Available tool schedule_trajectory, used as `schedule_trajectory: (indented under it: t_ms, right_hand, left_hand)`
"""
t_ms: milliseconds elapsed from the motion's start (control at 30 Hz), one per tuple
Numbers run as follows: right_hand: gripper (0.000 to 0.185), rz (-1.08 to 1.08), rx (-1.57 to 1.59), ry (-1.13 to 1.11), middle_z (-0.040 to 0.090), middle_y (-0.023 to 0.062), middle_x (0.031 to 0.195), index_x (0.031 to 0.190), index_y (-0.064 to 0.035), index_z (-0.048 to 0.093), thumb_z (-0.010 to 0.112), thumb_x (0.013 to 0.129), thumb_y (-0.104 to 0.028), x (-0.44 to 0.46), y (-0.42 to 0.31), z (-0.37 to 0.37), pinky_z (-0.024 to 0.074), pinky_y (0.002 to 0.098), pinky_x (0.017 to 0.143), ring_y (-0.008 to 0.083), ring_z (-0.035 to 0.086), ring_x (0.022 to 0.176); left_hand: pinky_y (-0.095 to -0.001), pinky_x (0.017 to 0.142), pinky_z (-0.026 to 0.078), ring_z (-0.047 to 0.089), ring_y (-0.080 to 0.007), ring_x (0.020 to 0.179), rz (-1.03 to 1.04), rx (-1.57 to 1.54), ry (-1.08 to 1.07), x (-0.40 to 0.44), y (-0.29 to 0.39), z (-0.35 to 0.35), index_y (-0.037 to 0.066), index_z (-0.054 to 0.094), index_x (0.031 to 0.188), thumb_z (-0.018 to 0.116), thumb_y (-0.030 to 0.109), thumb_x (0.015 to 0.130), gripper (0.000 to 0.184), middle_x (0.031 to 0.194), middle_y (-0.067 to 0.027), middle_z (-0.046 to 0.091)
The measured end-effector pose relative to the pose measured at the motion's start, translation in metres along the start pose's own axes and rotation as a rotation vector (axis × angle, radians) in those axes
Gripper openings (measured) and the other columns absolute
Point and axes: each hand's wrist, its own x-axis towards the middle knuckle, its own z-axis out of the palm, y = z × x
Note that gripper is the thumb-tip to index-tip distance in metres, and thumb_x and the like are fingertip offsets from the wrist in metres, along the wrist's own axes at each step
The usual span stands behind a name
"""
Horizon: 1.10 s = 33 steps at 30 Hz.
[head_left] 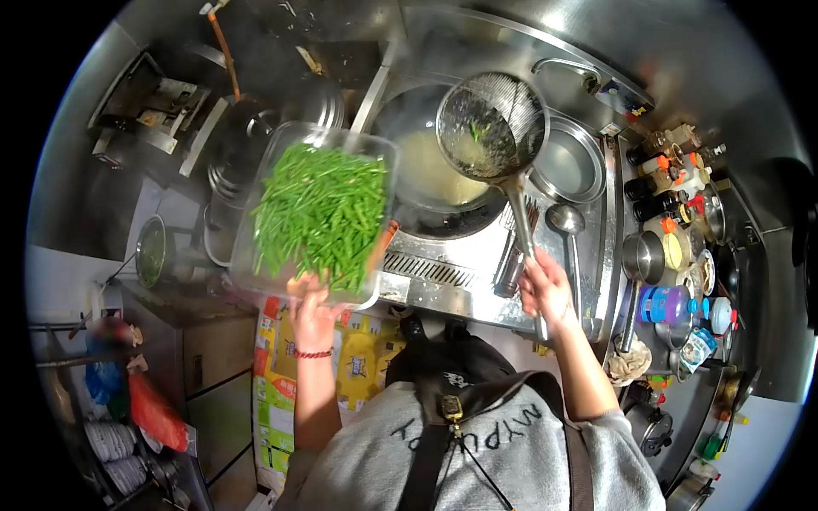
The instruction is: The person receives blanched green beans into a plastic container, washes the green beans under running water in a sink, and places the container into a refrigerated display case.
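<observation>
My left hand (pixel 310 308) grips the near edge of a clear plastic container (pixel 249 249), held up left of the wok. Cut green vegetable stalks (pixel 322 213) fill it. In my right hand (pixel 545 288) is the handle of a wire-mesh strainer (pixel 493 128), raised over the right side of the wok. A few dark green scraps cling inside the strainer. The wok (pixel 417 106) sits on the stove with cloudy, yellowish liquid (pixel 430 162) in it. My left fingertips are partly hidden beneath the container.
Right of the wok, a metal basin (pixel 569 162) holds water under a faucet (pixel 567 66). A ladle (pixel 566 220) lies on the steel counter. Seasoning bottles (pixel 656 183) and a small saucepan (pixel 642 257) crowd the right side. Stacked plates (pixel 115 443) stand at lower left.
</observation>
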Motion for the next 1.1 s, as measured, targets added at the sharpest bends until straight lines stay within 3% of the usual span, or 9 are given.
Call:
schedule_trajectory:
  t_ms: [133,167,267,400,533,567,733,1033,1100]
  right_hand:
    - [0.043,-0.216,-0.198,0.052,0.049,-0.0005,0.064,0.131,0.0,0.037,0.049,0.091,-0.012,-0.043,0.012,-0.004,0.034,0.0183,0.043,0.0041,0.042,0.044]
    - [0.042,-0.378,-0.577,0.134,0.06,0.0075,0.079,0.128,0.001,0.042,0.053,0.089,-0.01,-0.05,0.015,-0.011,0.0428,0.0219,0.055,0.0104,0.056,0.059]
    - [0.041,-0.564,-0.82,0.371,0.063,0.0203,0.094,0.122,0.002,0.046,0.057,0.085,-0.008,-0.074,0.016,-0.027,0.0486,0.0304,0.071,0.0248,0.065,0.081]
    - [0.043,-0.605,-0.6,0.668,0.056,0.0072,0.074,0.127,0.0038,0.042,0.053,0.088,-0.01,-0.091,0.04,-0.091,0.0431,0.022,0.056,0.0064,0.049,0.059]
    - [0.049,-0.377,0.205,0.625,0.038,-0.0007,0.059,0.138,-0.0062,0.023,0.044,0.094,-0.014,-0.11,0.035,-0.13,0.0264,0.0201,0.032,0.0057,0.032,0.037]
    - [0.048,-0.361,0.273,0.639,0.04,0.0,0.059,0.137,-0.0077,0.024,0.045,0.094,-0.015,-0.116,0.036,-0.143,0.0284,0.0201,0.032,0.0061,0.034,0.036]
    - [0.052,-0.316,0.226,0.658,0.042,0.0044,0.062,0.14,-0.0078,0.019,0.044,0.094,-0.015,-0.137,0.057,-0.204,0.0329,0.0219,0.032,0.0088,0.038,0.036]
    - [0.054,-0.236,0.344,0.519,0.043,0.0011,0.061,0.137,-0.0003,0.025,0.052,0.09,-0.012,-0.13,0.063,-0.282,0.0311,0.0176,0.037,0.0038,0.035,0.045]
    - [0.053,-0.214,0.356,0.496,0.042,0.0008,0.06,0.136,0.0,0.026,0.051,0.091,-0.013,-0.124,0.055,-0.296,0.0295,0.0174,0.037,0.0034,0.034,0.043]
  left_hand:
    - [-0.0465,0.068,0.055,0.053,-0.0248,0.106,-0.121,-0.106,-0.219,0.029,-0.02,0.049,0.015,0.046,0.109,0.049,-0.002,0.077,0.037,0.12,-0.01,0.049]
    - [-0.0481,0.069,0.055,0.052,-0.0251,0.107,-0.157,-0.094,-0.265,0.033,-0.029,0.063,0.014,0.046,0.11,0.047,0.0,0.078,0.035,0.12,-0.0098,0.049]
    - [-0.0519,0.069,0.054,0.052,-0.025,0.107,-0.268,-0.097,-0.397,0.036,-0.057,0.11,0.013,0.047,0.109,0.044,0.002,0.083,0.028,0.118,-0.0089,0.051]
    - [-0.0559,0.072,0.052,0.052,-0.022,0.108,-0.422,-0.141,-0.518,0.023,-0.094,0.177,0.013,0.052,0.101,0.048,0.0,0.082,0.023,0.111,-0.0055,0.054]
    - [-0.0674,0.081,0.043,0.054,-0.0181,0.104,-0.64,-0.229,-0.491,0.023,-0.153,0.256,0.014,0.052,0.092,0.051,-0.006,0.078,0.024,0.102,-0.0023,0.055]
    - [-0.0704,0.081,0.041,0.055,-0.0159,0.099,-0.72,-0.257,-0.493,0.029,-0.176,0.277,0.015,0.051,0.09,0.051,-0.007,0.076,0.026,0.098,-0.0005,0.054]
    - [-0.0687,0.094,0.031,0.045,-0.0418,0.112,-0.899,-0.359,-0.457,0.059,-0.292,0.377,0.004,0.044,0.094,0.044,-0.007,0.075,0.021,0.111,-0.019,0.049]
    - [-0.0647,0.101,0.027,0.039,-0.0455,0.117,-0.75,-0.381,-0.315,0.116,-0.433,0.458,-0.011,0.034,0.114,0.039,-0.005,0.077,0.037,0.123,-0.0271,0.04]
    - [-0.0572,0.097,0.039,0.044,-0.0392,0.114,-0.919,-0.437,-0.334,0.121,-0.436,0.456,-0.005,0.04,0.102,0.046,0.001,0.083,0.022,0.115,-0.0247,0.046]
